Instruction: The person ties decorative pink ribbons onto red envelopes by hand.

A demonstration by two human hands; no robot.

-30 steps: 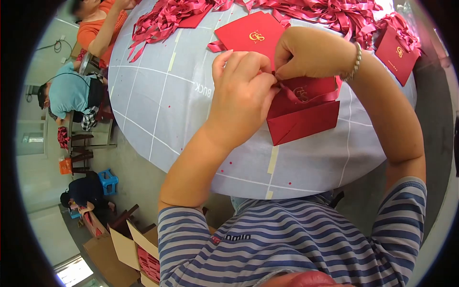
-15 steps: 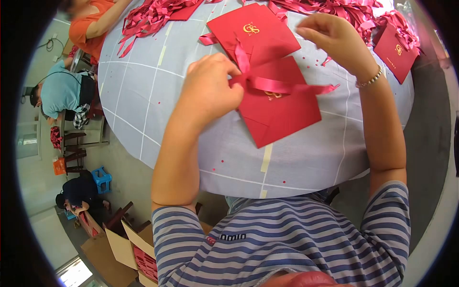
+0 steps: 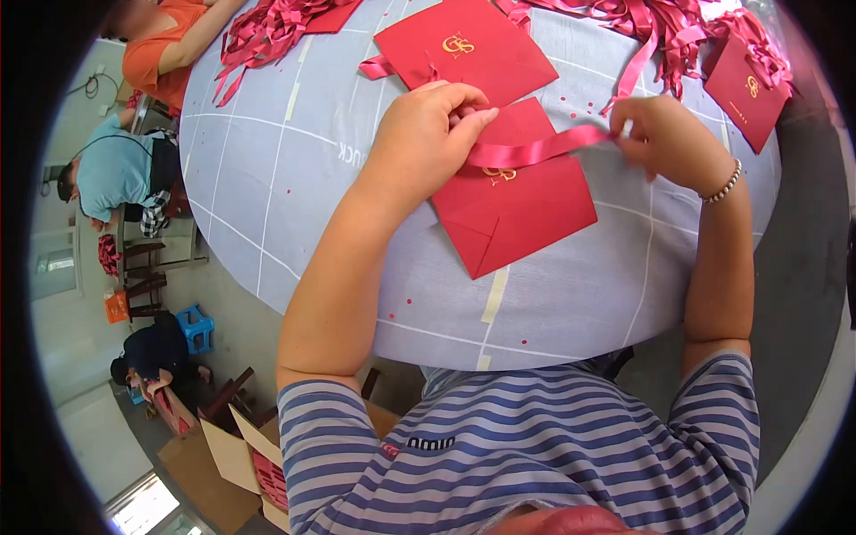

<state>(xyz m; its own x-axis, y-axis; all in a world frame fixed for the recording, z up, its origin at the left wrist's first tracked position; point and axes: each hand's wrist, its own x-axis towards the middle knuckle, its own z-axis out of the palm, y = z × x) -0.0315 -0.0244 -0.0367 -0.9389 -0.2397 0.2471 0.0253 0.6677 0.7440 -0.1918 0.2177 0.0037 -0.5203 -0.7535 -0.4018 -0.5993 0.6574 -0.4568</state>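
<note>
A red card (image 3: pixel 535 209) with a gold emblem lies on the pale cloth in front of me. Across it stretches a shiny red ribbon (image 3: pixel 539 149). My left hand (image 3: pixel 432 134) pinches the ribbon near the card's upper left side, its fingertips partly hidden. At the ribbon's other end, beyond the card's right edge, my right hand (image 3: pixel 664 143) has its fingers closed on the ribbon. Just above the near card lies a second red card (image 3: pixel 468 52) with the same emblem, a bit of ribbon sticking out at its left.
Ribbon piles (image 3: pixel 267 36) lie at the table's far left and far right. Another red card (image 3: pixel 747 89) is at the right edge of the table (image 3: pixel 267 187). A person in orange (image 3: pixel 160 53) sits at the far left. An open carton (image 3: pixel 234 455) stands below.
My right hand has come down and taken the ribbon's free end. The ribbon is now drawn out between both hands, and my left hand has shifted slightly right and up.
</note>
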